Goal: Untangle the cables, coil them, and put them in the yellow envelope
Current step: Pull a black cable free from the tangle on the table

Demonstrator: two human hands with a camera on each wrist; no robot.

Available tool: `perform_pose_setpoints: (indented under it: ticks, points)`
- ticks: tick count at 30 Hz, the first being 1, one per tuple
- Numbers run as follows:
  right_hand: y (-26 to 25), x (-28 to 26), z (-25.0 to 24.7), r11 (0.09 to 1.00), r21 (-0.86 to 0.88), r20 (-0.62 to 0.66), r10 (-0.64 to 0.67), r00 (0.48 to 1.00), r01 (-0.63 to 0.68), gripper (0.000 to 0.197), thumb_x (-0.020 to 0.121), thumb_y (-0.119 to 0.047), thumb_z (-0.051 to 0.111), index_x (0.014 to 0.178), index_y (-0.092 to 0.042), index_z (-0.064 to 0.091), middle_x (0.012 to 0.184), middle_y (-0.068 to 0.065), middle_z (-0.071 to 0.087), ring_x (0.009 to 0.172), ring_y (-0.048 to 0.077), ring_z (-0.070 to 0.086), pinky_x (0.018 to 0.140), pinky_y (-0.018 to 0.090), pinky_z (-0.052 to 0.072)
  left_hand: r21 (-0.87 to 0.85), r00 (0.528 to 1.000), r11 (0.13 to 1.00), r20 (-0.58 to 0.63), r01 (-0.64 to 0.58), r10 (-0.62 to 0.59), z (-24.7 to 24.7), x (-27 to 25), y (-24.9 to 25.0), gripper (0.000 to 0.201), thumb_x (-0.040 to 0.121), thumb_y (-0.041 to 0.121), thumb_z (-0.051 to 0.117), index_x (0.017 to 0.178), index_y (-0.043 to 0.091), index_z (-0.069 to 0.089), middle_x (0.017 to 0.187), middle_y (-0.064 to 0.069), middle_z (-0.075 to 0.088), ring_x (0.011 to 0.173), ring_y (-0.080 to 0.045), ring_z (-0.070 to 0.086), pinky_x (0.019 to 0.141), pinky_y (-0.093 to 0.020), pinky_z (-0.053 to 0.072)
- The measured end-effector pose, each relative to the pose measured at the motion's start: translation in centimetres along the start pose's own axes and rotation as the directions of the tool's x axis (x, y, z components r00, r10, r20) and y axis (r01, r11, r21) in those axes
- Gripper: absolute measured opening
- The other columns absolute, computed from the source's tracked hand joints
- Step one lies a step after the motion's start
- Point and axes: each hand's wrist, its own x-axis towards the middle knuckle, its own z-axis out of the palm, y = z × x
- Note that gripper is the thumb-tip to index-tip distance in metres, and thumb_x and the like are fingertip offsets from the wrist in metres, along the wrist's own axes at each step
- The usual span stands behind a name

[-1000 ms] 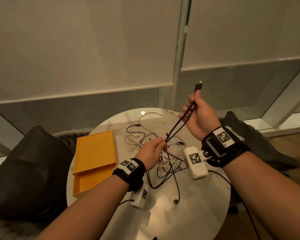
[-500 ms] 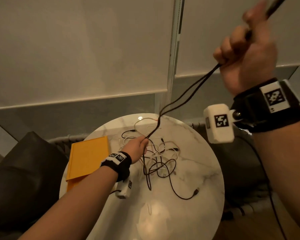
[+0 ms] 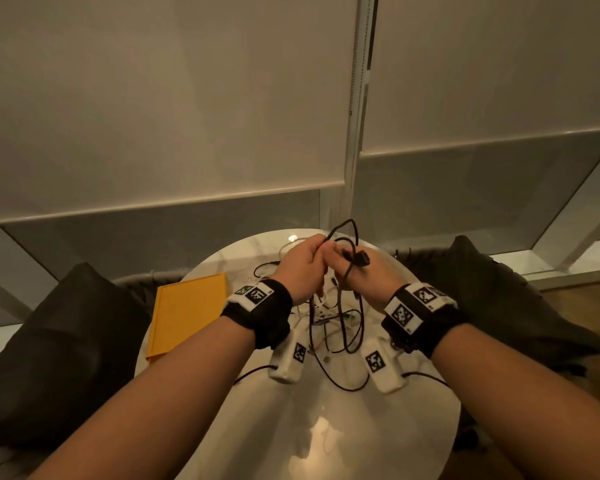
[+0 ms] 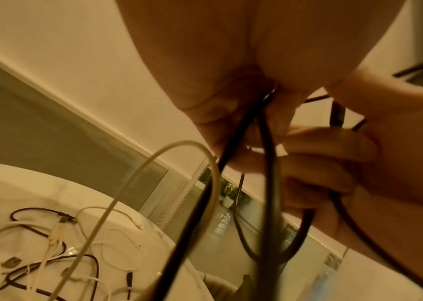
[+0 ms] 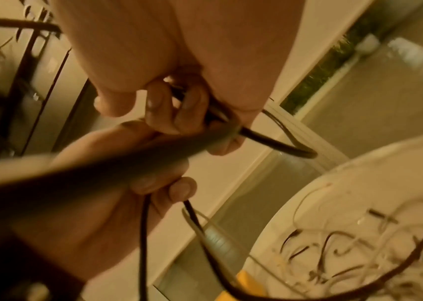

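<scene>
Since half a second ago the right hand (image 3: 362, 275), then raised high with the black cable (image 3: 350, 237) stretched taut, has come down to meet the left hand (image 3: 303, 268) above the bench (image 3: 378, 427). We note both hands now touching, each with fingers curled round strands of the black cable; its loops rise above the knuckles and hang below toward the pile. The left wrist view shows a white cable (image 4: 154, 167) arching just beside the held strands. We judge this the first coiling, barely begun: the remaining cables (image 3: 329, 317) lie tangled on the bench under the hands. The yellow envelope (image 3: 187, 313) lies at the bench's left edge, apart from the pile; nothing seems bagged yet.
</scene>
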Motion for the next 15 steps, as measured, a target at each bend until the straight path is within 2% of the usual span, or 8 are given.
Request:
perform_pose_setpoints:
  ticks: [2, 4, 5, 7, 9, 12, 13, 15]
  points:
    - [0.0, 0.6, 0.0, 0.99, 0.138, -0.012, 0.015, 1.0, -0.013, 0.037, 0.099, -0.049, 0.05, 0.1, -0.017, 0.068, 0.083, 0.002, 0.06, 0.074, 0.018, 0.055, 0.07, 0.029, 0.049, 0.015, 1.0, 1.0, -0.022, -0.014, 0.014, -0.1, 0.0, 0.0, 0.024, 0.103, 0.027, 0.039, 0.099, 0.019, 0.061, 0.073, -0.003, 0.059, 0.055, -0.011, 0.051, 0.05, -0.024, 0.044]
    - [0.6, 1.7, -1.0, 0.989, 0.139, -0.101, 0.063, 0.993, -0.048, 0.031, 0.096, -0.045, 0.056, 0.107, -0.02, 0.071, 0.09, 0.001, 0.066, 0.079, 0.022, 0.059, 0.074, 0.037, 0.053, 0.079, 0.997, 0.997, -0.07, -0.021, 0.026, -0.7, 0.1, -0.5, 0.025, 0.102, 0.031, 0.041, 0.093, 0.02, 0.061, 0.067, 0.005, 0.053, 0.056, -0.009, 0.047, 0.055, -0.024, 0.042]
    - [1.0, 2.1, -1.7, 0.989, 0.128, -0.162, 0.094, 0.982, -0.074, 0.027, 0.096, -0.044, 0.058, 0.105, -0.023, 0.072, 0.089, 0.0, 0.066, 0.08, 0.021, 0.06, 0.074, 0.037, 0.053, 0.101, 0.995, 0.995, -0.098, 0.0, 0.01, -1.1, 0.2, -1.0, 0.026, 0.102, 0.031, 0.041, 0.09, 0.018, 0.06, 0.067, 0.005, 0.052, 0.058, -0.01, 0.047, 0.058, -0.027, 0.042]
    - [2.1, 2.2, -3.6, 0.973, 0.21, -0.281, 0.156, 0.947, -0.098, 0.028, 0.097, -0.044, 0.054, 0.094, -0.024, 0.074, 0.077, -0.004, 0.058, 0.071, 0.017, 0.053, 0.068, 0.035, 0.047, 0.092, 0.988, 0.994, -0.144, 0.065, -0.052, -2.1, 0.3, -2.2, 0.028, 0.101, 0.032, 0.042, 0.085, 0.017, 0.059, 0.066, 0.002, 0.051, 0.058, -0.013, 0.047, 0.061, -0.032, 0.044]
    - [3.1, 1.8, -5.2, 0.958, 0.271, -0.343, 0.182, 0.921, -0.088, 0.035, 0.1, -0.045, 0.049, 0.09, -0.022, 0.073, 0.07, -0.007, 0.05, 0.065, 0.015, 0.046, 0.064, 0.032, 0.041, 0.142, 0.986, 0.985, -0.148, 0.094, -0.073, -2.7, 0.1, -3.2, 0.027, 0.101, 0.033, 0.044, 0.086, 0.02, 0.061, 0.068, 0.002, 0.055, 0.059, -0.014, 0.05, 0.06, -0.029, 0.044]
    - [2.7, 1.2, -5.1, 0.993, 0.121, -0.253, 0.029, 0.967, 0.002, 0.032, 0.099, -0.047, 0.049, 0.111, -0.025, 0.069, 0.079, -0.01, 0.055, 0.071, 0.009, 0.051, 0.065, 0.025, 0.042, 0.327, 0.998, 0.944, -0.052, 0.04, -0.025, -2.1, -0.3, -3.3, 0.025, 0.1, 0.035, 0.045, 0.09, 0.021, 0.063, 0.073, 0.0, 0.062, 0.067, -0.019, 0.058, 0.064, -0.033, 0.048]
    - [2.4, 1.3, -4.4, 0.999, 0.021, -0.18, -0.02, 0.983, 0.024, 0.035, 0.096, -0.05, 0.052, 0.121, -0.029, 0.065, 0.09, -0.012, 0.059, 0.079, 0.005, 0.054, 0.07, 0.023, 0.044, 0.352, 1.0, 0.936, -0.023, 0.01, -0.002, -1.6, -0.4, -3.0, 0.025, 0.1, 0.036, 0.046, 0.092, 0.021, 0.064, 0.074, -0.001, 0.063, 0.069, -0.02, 0.06, 0.066, -0.034, 0.05]
    - [2.2, 1.6, -2.9, 0.975, -0.221, -0.025, -0.039, 0.999, 0.033, 0.047, 0.089, -0.057, 0.059, 0.133, -0.04, 0.054, 0.11, -0.014, 0.06, 0.095, 0.003, 0.057, 0.083, 0.028, 0.05, 0.355, 0.999, 0.934, 0.004, -0.045, 0.047, -0.7, -0.3, -2.5, 0.023, 0.1, 0.036, 0.046, 0.095, 0.023, 0.064, 0.077, 0.001, 0.063, 0.07, -0.015, 0.06, 0.063, -0.032, 0.048]
